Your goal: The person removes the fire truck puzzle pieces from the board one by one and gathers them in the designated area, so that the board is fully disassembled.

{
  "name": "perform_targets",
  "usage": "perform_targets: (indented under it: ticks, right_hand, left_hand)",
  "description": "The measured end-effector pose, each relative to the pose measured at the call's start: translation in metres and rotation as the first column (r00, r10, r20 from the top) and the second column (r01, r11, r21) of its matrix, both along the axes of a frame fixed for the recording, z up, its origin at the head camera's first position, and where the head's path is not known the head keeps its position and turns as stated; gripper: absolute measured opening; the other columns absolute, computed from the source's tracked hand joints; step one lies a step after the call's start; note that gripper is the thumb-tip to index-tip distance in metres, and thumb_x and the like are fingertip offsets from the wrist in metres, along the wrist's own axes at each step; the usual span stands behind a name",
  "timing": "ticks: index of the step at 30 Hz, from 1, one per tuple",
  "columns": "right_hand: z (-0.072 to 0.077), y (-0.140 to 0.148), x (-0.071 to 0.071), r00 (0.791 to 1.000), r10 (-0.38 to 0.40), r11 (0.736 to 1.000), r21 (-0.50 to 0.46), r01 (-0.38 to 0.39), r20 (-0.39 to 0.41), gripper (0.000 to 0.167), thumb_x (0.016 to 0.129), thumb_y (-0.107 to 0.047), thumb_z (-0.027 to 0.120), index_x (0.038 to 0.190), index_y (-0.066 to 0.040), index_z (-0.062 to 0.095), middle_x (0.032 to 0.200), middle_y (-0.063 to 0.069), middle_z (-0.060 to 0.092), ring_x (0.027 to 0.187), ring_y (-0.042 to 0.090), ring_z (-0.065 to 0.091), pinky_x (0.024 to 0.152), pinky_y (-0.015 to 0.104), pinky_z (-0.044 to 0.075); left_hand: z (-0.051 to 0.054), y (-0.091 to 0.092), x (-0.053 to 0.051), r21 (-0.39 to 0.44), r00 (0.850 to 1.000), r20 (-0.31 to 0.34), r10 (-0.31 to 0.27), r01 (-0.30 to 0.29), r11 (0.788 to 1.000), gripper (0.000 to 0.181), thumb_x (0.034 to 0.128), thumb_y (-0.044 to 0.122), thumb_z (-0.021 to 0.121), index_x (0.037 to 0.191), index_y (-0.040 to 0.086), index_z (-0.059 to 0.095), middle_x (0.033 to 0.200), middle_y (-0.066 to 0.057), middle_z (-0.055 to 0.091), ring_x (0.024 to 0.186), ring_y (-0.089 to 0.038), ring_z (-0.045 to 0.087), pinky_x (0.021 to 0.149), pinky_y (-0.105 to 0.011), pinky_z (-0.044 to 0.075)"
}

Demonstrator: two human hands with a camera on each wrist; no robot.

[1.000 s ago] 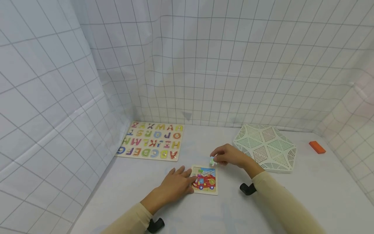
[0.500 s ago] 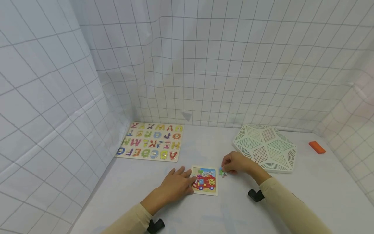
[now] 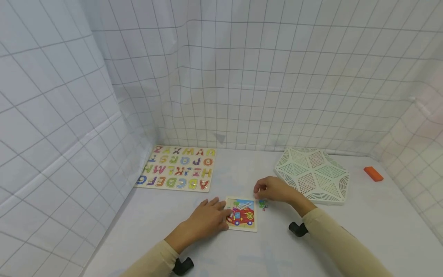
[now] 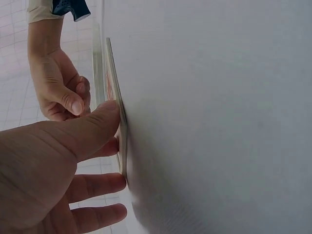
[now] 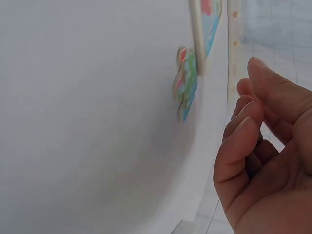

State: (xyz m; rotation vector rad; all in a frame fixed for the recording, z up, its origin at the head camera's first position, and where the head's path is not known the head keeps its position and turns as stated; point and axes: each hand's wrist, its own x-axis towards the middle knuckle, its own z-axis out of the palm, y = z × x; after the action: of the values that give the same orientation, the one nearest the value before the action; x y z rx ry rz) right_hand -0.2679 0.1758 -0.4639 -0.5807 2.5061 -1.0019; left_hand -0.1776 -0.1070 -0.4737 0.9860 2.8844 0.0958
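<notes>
A small wooden fire-engine jigsaw puzzle [image 3: 243,216] lies flat on the table. My left hand [image 3: 209,217] rests at its left side with fingers spread, and in the left wrist view the thumb [image 4: 100,124] touches the board's edge. Just right of the puzzle lies a green and blue jigsaw piece [image 5: 189,80], partly below my right hand in the head view; whether it is one piece or more I cannot tell. My right hand [image 3: 275,189] hovers near the puzzle's upper right corner, fingers loosely bent, and nothing shows between its fingers [image 5: 239,139].
An alphabet puzzle board [image 3: 176,168] lies at the back left. A white patterned hexagonal box [image 3: 315,173] is at the back right, near my right forearm. Farther right sits an orange block [image 3: 373,174]. Gridded white curtains [image 3: 235,77] enclose the back and sides.
My right hand carried the jigsaw piece right and set it down beside the puzzle. It let go and moved back left and up. My left hand stayed on the puzzle.
</notes>
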Motion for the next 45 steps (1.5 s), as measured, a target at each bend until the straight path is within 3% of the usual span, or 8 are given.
perform_targets:
  ticks: [6, 10, 22, 29, 37, 45]
  right_hand:
    - [0.001, -0.025, -0.001, 0.989, 0.149, 0.988, -0.038, -0.15, -0.026, 0.014, 0.092, -0.016, 0.075, 0.106, -0.016, 0.077, 0.08, -0.004, 0.062, 0.08, 0.015, 0.056, 0.071, 0.03, 0.048]
    - [-0.003, -0.042, -0.001, 0.981, 0.196, 0.98, -0.014, -0.196, -0.011, 0.02, 0.09, -0.016, 0.077, 0.11, -0.017, 0.078, 0.084, -0.006, 0.065, 0.082, 0.014, 0.057, 0.074, 0.03, 0.049]
    - [-0.012, -0.057, 0.0, 0.98, 0.199, 0.977, 0.076, -0.198, 0.003, 0.023, 0.088, -0.013, 0.08, 0.11, -0.019, 0.079, 0.088, -0.005, 0.063, 0.082, 0.012, 0.057, 0.074, 0.027, 0.05]
    - [-0.01, -0.059, -0.001, 0.974, 0.225, 0.971, 0.086, -0.223, -0.014, 0.021, 0.088, -0.011, 0.079, 0.107, -0.02, 0.079, 0.092, -0.005, 0.062, 0.085, 0.014, 0.056, 0.078, 0.03, 0.05]
    - [-0.004, -0.066, -0.005, 0.967, 0.253, 0.956, 0.145, -0.256, 0.041, 0.021, 0.088, -0.008, 0.078, 0.099, -0.025, 0.072, 0.095, -0.004, 0.061, 0.09, 0.015, 0.055, 0.082, 0.033, 0.05]
    - [-0.002, -0.07, -0.008, 0.964, 0.256, 0.958, 0.113, -0.263, 0.077, 0.021, 0.085, -0.005, 0.079, 0.094, -0.023, 0.07, 0.094, -0.003, 0.061, 0.091, 0.017, 0.054, 0.082, 0.035, 0.048]
  left_hand:
    - [0.004, -0.003, -0.005, 0.003, 0.997, 0.073, -0.004, 0.004, 1.0, 0.048, 0.0964, 0.047, 0.067, 0.138, 0.024, 0.066, 0.145, -0.007, 0.059, 0.14, -0.036, 0.049, 0.11, -0.061, 0.04]
    - [0.004, -0.005, -0.006, -0.016, 0.996, 0.09, -0.01, 0.011, 1.0, 0.05, 0.0959, 0.05, 0.067, 0.139, 0.026, 0.065, 0.146, -0.005, 0.059, 0.141, -0.035, 0.048, 0.11, -0.061, 0.041]
    - [0.003, -0.004, -0.008, -0.002, 0.996, 0.081, -0.041, 0.041, 0.999, 0.051, 0.0961, 0.051, 0.066, 0.143, 0.032, 0.061, 0.152, -0.006, 0.054, 0.143, -0.037, 0.045, 0.11, -0.062, 0.04]
    - [0.0, 0.004, -0.009, -0.012, 0.997, 0.06, -0.049, 0.05, 0.999, 0.049, 0.0975, 0.05, 0.064, 0.145, 0.041, 0.057, 0.154, -0.009, 0.051, 0.143, -0.041, 0.044, 0.109, -0.063, 0.041]
    - [0.0, 0.005, -0.007, -0.01, 0.997, 0.067, -0.033, 0.033, 0.999, 0.046, 0.0985, 0.049, 0.063, 0.144, 0.041, 0.058, 0.155, -0.01, 0.049, 0.143, -0.044, 0.042, 0.109, -0.065, 0.039]
    - [-0.002, 0.003, -0.006, -0.01, 0.997, 0.07, -0.026, 0.026, 1.0, 0.045, 0.0985, 0.051, 0.062, 0.143, 0.042, 0.059, 0.157, -0.009, 0.047, 0.144, -0.045, 0.041, 0.109, -0.066, 0.039]
